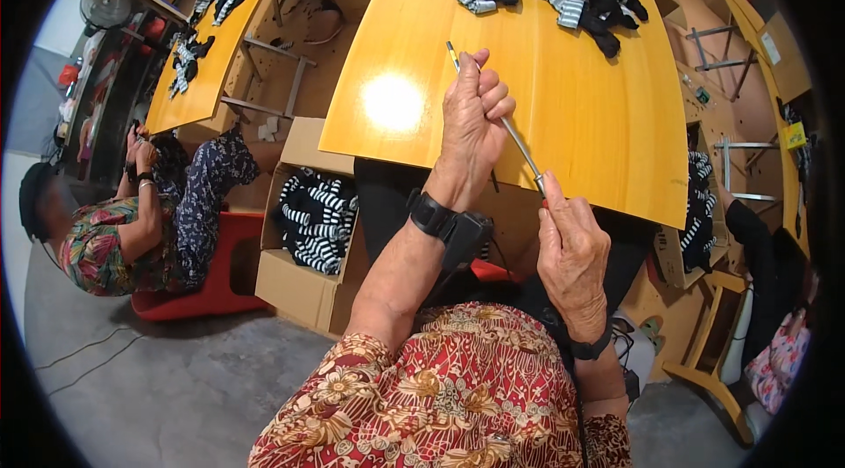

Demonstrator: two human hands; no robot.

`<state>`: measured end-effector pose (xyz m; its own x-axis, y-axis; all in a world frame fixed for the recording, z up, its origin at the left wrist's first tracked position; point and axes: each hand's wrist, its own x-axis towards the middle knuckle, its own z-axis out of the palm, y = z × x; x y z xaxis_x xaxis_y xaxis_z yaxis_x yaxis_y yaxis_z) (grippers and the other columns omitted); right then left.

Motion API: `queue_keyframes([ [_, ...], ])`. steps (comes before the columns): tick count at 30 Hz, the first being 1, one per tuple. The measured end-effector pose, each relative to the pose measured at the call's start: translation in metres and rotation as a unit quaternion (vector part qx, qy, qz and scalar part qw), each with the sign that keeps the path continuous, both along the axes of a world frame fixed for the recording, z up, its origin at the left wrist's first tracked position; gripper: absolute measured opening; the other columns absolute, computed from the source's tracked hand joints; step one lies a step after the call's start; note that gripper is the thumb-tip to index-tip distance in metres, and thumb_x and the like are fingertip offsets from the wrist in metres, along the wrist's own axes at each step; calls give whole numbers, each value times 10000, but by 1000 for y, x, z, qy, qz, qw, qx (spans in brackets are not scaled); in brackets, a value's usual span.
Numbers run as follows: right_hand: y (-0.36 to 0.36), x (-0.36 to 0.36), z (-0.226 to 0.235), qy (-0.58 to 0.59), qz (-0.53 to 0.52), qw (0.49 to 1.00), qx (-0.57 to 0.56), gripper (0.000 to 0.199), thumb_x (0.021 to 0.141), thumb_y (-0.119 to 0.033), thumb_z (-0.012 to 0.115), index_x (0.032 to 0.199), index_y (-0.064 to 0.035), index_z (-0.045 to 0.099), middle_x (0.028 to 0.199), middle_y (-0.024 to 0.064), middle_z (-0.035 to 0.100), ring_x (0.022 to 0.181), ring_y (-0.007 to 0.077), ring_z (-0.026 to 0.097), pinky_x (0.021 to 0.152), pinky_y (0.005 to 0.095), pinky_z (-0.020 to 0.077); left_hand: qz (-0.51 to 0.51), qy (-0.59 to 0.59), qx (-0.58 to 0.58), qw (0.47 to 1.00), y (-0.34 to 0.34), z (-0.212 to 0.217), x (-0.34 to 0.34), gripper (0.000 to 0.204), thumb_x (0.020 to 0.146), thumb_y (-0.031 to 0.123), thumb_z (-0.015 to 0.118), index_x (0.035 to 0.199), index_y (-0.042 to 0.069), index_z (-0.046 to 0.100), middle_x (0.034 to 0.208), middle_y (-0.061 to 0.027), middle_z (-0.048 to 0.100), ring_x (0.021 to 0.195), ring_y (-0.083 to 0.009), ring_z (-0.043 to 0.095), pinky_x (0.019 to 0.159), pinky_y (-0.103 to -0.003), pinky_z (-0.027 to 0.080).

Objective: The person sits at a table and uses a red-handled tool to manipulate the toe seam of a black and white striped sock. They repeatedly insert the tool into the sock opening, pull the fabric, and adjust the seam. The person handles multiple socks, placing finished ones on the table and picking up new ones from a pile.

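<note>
A: Where was the rod (522, 150)?

B: Slanted above the near part of the yellow table (396, 37), metal, thin, held off the surface between both hands.

A: How were the fingers?

B: Left hand (475, 112) had its fingers curled in, clamped on the rod. Right hand (574, 248) had thumb and forefinger closed on its lower end, the other fingers folded.

A: Surroundings?

B: Striped knitwear (574, 6) lay bunched toward the table's far end. An open cardboard box (295, 296) stood left of the person's knees. Further left, a co-worker (114, 235) sat on a red chair (233, 266).
</note>
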<state>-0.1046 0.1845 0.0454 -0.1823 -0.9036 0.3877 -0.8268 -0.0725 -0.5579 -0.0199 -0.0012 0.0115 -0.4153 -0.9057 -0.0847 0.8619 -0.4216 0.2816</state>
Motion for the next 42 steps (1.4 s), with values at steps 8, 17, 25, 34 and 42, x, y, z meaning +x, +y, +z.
queue_keyframes([
  [8, -13, 7, 2, -37, -35, 998, 40, 425, 850, 1, 599, 1272, -39, 571, 796, 173, 551, 677, 318, 603, 607, 399, 483, 15, -47, -39, 998, -2, -4, -8, 328, 1018, 337, 440, 1101, 21, 461, 645, 57, 286, 492, -41, 218, 440, -184, 238],
  [17, -6, -7, -8, -238, 24, 971, 26, 385, 869, 16, 584, 1251, -29, 601, 787, 105, 574, 652, 183, 547, 616, 291, 455, -37, -64, -46, 996, 2, 44, 10, 502, 988, 491, 430, 1219, 47, 462, 771, 3, 453, 578, -61, 383, 499, -197, 350],
  [25, 4, -2, -18, -411, 34, 910, 38, 371, 907, -5, 568, 1277, -33, 589, 862, 7, 583, 625, 53, 480, 551, 198, 409, 2, -43, -169, 985, -13, 38, 6, 437, 982, 447, 475, 1213, 77, 490, 650, 26, 448, 459, -33, 317, 445, -183, 292],
  [34, 11, 8, -10, -586, 20, 808, 60, 379, 938, -70, 557, 1315, -25, 552, 726, 7, 554, 538, 40, 452, 465, 174, 368, 37, -89, -161, 982, 7, 51, -20, 433, 972, 403, 535, 1182, 31, 469, 588, 63, 312, 446, -31, 260, 432, -190, 235],
  [42, -11, -2, 12, -598, 20, 798, 70, 384, 943, -93, 553, 1318, -11, 539, 771, 21, 585, 538, 38, 479, 454, 174, 368, -25, -147, -185, 971, 35, 49, -24, 497, 975, 410, 524, 1243, 0, 441, 630, 57, 384, 496, -32, 354, 468, -183, 304],
])
